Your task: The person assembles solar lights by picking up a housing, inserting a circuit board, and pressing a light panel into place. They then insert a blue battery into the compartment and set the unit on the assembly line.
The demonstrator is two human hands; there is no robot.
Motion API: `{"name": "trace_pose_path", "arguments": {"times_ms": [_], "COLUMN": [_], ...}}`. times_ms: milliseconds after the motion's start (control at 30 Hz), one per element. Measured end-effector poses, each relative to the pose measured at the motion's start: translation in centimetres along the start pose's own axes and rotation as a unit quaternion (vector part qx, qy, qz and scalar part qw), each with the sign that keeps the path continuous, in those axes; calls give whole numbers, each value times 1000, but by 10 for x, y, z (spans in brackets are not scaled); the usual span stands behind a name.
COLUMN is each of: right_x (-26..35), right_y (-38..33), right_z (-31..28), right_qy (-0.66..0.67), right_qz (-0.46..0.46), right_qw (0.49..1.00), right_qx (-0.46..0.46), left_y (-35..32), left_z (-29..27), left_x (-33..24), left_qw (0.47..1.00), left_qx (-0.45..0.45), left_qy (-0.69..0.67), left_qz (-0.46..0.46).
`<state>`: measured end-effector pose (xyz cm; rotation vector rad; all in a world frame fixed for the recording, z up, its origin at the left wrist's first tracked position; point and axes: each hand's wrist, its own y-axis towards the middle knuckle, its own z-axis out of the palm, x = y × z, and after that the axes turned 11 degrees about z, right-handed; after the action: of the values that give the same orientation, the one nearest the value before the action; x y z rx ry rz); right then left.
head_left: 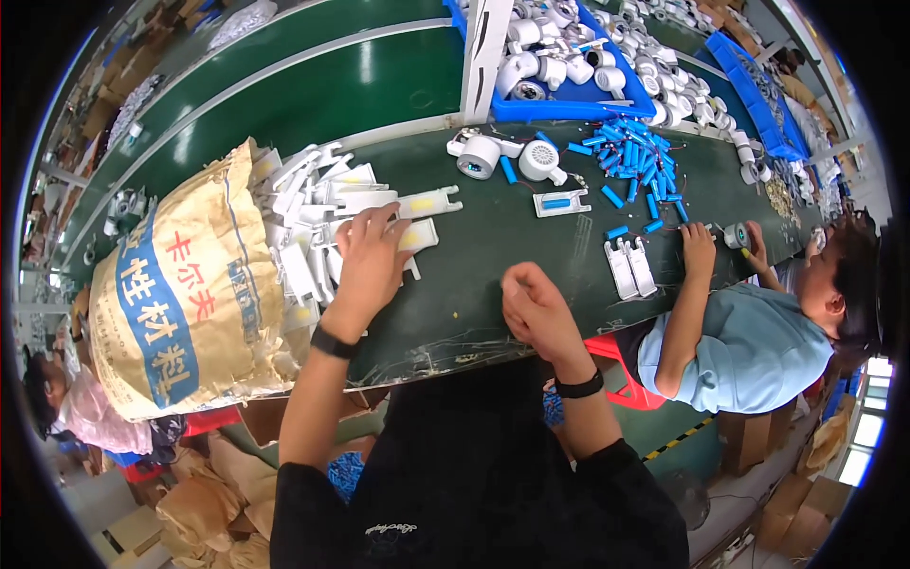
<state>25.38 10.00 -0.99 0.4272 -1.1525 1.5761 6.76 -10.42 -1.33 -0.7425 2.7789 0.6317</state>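
Hands at the sack's mouth
I see left hand spread flat on white plastic housings spilling from the woven sack; right hand fisted, contents hidden.

— Our right hand is curled with its back to us; we can't tell whether anything sits inside the grip.

— Noted. Our left hand covers part of the white plastic pieces, so we can't make out what the fingertips press on.

— The tan sack hides how far that pile runs inside its mouth.

— The blue tray is cut by the white divider; the parts in it blur together.

— The co-worker's hand is too small for us to read what it touches, and the far bins smear at the rim.
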Motion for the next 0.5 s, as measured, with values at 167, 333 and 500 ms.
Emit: {"name": "trace_pose_path", "arguments": {"times_ms": [167, 333, 500], "right_x": [1, 6, -7], "right_y": [39, 36, 15], "right_z": [32, 45, 72], "right_qy": [-213, 55, 237], "right_qz": [-29, 132, 183], "right_qw": [973, 989, 951], "right_qx": [-81, 35, 82], "left_y": [-8, -21, -37], "left_z": [-51, -59, -5], "left_x": [-29, -42, -62], "left_qw": [978, 985, 646], "left_qx": [89, 41, -186], "left_qy": [-153, -104, -730], "left_qz": [113, 131, -121]}}
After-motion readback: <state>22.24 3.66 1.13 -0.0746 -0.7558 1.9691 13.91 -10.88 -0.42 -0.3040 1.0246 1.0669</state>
